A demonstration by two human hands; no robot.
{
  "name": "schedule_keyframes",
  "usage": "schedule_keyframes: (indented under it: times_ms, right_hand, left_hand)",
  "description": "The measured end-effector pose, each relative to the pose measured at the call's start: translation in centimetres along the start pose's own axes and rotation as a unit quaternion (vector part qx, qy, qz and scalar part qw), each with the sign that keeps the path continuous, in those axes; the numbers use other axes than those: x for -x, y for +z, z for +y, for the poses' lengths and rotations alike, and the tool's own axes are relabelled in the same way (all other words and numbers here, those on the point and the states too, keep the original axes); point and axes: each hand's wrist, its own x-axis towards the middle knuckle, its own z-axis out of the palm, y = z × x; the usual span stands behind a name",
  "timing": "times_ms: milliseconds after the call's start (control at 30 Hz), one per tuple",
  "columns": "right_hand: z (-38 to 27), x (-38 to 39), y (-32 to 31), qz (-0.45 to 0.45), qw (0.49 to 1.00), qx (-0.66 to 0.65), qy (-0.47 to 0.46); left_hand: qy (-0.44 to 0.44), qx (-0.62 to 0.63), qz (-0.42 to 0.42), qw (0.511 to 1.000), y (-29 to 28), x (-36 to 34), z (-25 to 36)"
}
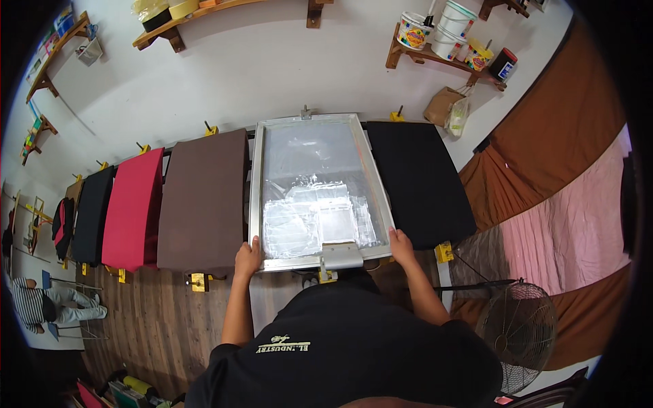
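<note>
A metal-framed screen lies in front of me among a row of padded boards, its translucent mesh patched with pale, shiny rectangular areas toward the near end. A metal bracket sits at its near edge, over a yellow fitting. My left hand grips the screen's left side by the near corner, fingers wrapped on the frame. My right hand holds the right side in the same way. Directly right of the screen is a black board; to its left, a brown board.
Red and dark boards continue leftward. A person in a striped top is at the far left. A wire-cage fan stands at lower right beside brown and pink fabric. Wall shelves hold several buckets.
</note>
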Motion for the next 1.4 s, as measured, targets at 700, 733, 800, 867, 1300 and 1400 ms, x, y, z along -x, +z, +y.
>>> schedule_keyframes:
  times_ms: [700, 733, 800, 867, 1300, 1400]
  right_hand:
    - [0.4, -1.2, -2.3, -0.052, 0.995, -0.084, 0.017]
    - [-0.2, -1.2, -2.8, -0.052, 0.995, -0.084, 0.016]
    - [-1.1, -1.3, -3.7, -0.061, 0.994, -0.079, 0.033]
    - [0.5, -2.5, -4.3, -0.039, 0.997, -0.063, 0.011]
    - [0.4, -2.3, -3.9, -0.05, 0.999, 0.002, -0.019]
    - [0.0, 0.0, -2.6, -0.06, 0.998, -0.022, -0.025]
  left_hand:
    - [0.041, 0.034, 0.018, 0.998, 0.9, 1.6, 0.6]
    - [0.039, 0.04, 0.01, 0.998, 1.0, 2.0, 0.6]
    - [0.045, 0.041, -0.007, 0.998, 1.0, 2.6, 0.8]
    - [0.059, 0.055, -0.011, 0.997, 1.3, 3.0, 1.4]
    - [0.038, 0.096, -0.046, 0.994, 1.4, 2.4, 0.5]
    - [0.033, 0.076, -0.004, 0.997, 0.8, 0.3, -0.9]
